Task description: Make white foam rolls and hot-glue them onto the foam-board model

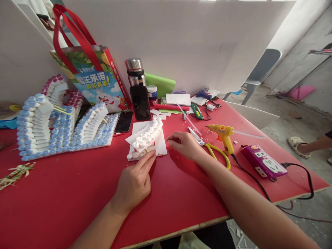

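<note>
A small white model point(147, 136) with a curved band of rolled white rosettes stands on a white board point(163, 147) in front of me. My left hand point(136, 180) reaches its index and middle fingers out straight, with the tips touching the model's front edge near a row of rosettes. What lies under those fingertips is hidden. Just right of the board, my right hand point(185, 145) hovers with loosely bent fingers and nothing visible in them. Scissors with yellow handles point(216, 152) lie beside it. Farther right stands a yellow glue gun point(225, 136) holding a clear glue stick.
Blue-and-white rosette models point(64, 129) occupy the left side, before a shopping bag point(95, 81). A phone point(140, 103) leans on a steel flask point(135, 71); another phone point(123, 121) lies flat. A purple power strip point(263, 162) and its cable sit near the table's right edge.
</note>
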Available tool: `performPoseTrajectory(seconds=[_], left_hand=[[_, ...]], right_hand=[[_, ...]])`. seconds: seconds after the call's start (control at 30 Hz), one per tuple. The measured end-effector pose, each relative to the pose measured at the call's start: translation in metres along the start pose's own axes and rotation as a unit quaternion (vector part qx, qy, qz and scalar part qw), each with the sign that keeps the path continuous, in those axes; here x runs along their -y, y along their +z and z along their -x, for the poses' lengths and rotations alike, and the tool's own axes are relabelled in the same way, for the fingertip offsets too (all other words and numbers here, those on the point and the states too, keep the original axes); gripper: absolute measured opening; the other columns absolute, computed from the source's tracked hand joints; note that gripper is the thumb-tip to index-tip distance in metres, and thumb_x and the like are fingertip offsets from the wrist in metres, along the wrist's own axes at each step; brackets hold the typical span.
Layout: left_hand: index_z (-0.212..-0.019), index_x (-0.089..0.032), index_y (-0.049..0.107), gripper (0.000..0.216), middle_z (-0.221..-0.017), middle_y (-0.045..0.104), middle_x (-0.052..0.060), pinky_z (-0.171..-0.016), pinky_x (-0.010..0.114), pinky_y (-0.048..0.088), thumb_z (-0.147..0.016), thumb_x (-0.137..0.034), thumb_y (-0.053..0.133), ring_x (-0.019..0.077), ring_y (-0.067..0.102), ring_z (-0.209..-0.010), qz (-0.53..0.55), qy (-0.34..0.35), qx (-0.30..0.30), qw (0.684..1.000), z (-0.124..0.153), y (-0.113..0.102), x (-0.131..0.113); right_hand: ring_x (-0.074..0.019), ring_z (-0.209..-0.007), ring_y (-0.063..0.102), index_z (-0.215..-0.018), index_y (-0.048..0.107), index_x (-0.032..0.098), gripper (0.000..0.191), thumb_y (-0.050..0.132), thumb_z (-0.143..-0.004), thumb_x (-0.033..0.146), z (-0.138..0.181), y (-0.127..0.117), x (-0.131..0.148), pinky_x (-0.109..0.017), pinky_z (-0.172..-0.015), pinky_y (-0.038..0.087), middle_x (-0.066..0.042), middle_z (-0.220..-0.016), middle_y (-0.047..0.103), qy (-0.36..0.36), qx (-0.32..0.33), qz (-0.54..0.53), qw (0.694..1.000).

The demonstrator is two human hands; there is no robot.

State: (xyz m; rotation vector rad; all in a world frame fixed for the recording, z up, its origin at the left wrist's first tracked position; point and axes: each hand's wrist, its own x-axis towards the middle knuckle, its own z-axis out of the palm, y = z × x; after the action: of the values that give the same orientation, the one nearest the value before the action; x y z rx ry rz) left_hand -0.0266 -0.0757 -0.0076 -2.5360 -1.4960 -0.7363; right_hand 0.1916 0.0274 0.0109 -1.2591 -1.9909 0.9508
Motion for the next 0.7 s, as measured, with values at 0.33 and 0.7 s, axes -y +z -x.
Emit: performPoseTrajectory(seconds=[0.33, 0.7], left_hand=[[-0.133, -0.015, 0.060, 0.064, -0.137, 0.063, 0.011, -0.070, 0.029, 0.060, -0.075, 0.003, 0.041, 0.0219, 0.073, -0.092, -0.019, 0.000, -0.001, 1.000, -0.001, 0.002, -0.002], [-0.124, -0.017, 0.064, 0.056, -0.129, 0.068, 0.010, -0.070, 0.028, 0.058, -0.077, 0.004, 0.043, 0.0205, 0.073, -0.093, 0.006, 0.001, -0.055, 0.998, 0.002, -0.003, -0.001]], right_hand=[[-0.0112, -0.071, 0.057, -0.099, 0.074, 0.020, 0.019, 0.065, -0.083, 0.024, 0.006, 0.013, 0.003, -0.025, -0.067, 0.046, -0.004, -0.094, 0.066, -0.053, 0.063, 0.003, 0.997], [-0.0106, -0.069, 0.056, -0.100, 0.067, 0.018, 0.018, 0.065, -0.082, 0.019, 0.009, 0.015, 0.003, -0.025, -0.066, 0.046, -0.004, -0.095, 0.060, -0.066, 0.073, 0.020, 0.995]])
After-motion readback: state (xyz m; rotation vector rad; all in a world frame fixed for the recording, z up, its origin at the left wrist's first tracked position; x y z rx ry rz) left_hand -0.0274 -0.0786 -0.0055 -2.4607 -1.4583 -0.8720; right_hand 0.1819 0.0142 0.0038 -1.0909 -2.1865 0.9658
